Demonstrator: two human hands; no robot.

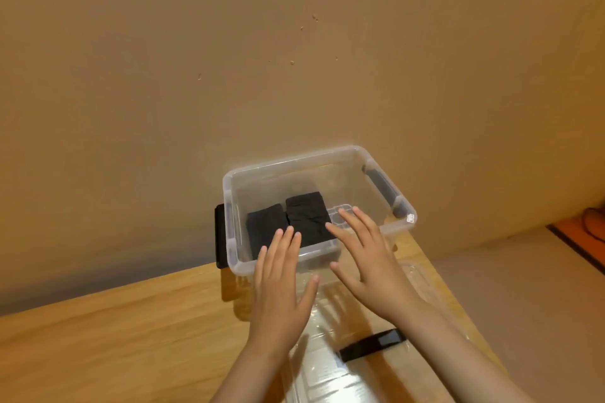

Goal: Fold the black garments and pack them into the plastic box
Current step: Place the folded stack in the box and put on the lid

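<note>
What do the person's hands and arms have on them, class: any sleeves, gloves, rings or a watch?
Nothing is worn. The left hand and the right hand are bare, with no gloves and no rings showing. The left forearm and the right forearm are bare too: no sleeve, watch or bracelet is in view down to the picture's lower edge.

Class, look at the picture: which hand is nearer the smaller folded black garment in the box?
Left. The left hand has fingertips over the smaller garment; the right hand sits farther right, by the larger garment.
</note>
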